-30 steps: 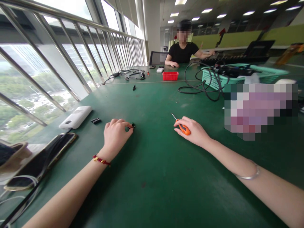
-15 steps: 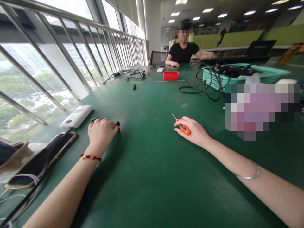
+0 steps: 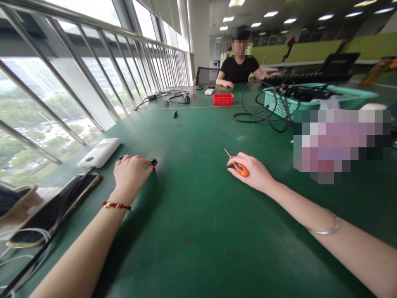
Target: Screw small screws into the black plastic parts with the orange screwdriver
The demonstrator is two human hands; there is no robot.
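Observation:
My left hand (image 3: 130, 173) rests low over the green table (image 3: 198, 198), fingers closed on a small black part (image 3: 153, 162) that sticks out past the thumb. Its kind is too small to make out. Another dark bit (image 3: 124, 157) shows behind the knuckles, mostly hidden; I cannot tell whether it belongs to the same part. My right hand (image 3: 252, 169) holds a screwdriver (image 3: 241, 169) by its orange and black handle. The thin metal shaft points away and to the left, just above or on the tabletop.
Left of my left hand lie a white device (image 3: 101, 152) and a phone (image 3: 62, 207) with cables. Further back are a small black piece (image 3: 175, 114), a red bin (image 3: 223, 99) and a green basket (image 3: 276, 101) with black cables. A person (image 3: 238, 66) sits across the table.
My left hand has shifted very slightly to the left, and the small black part at its fingertips has turned a little. The right hand and screwdriver look unchanged.

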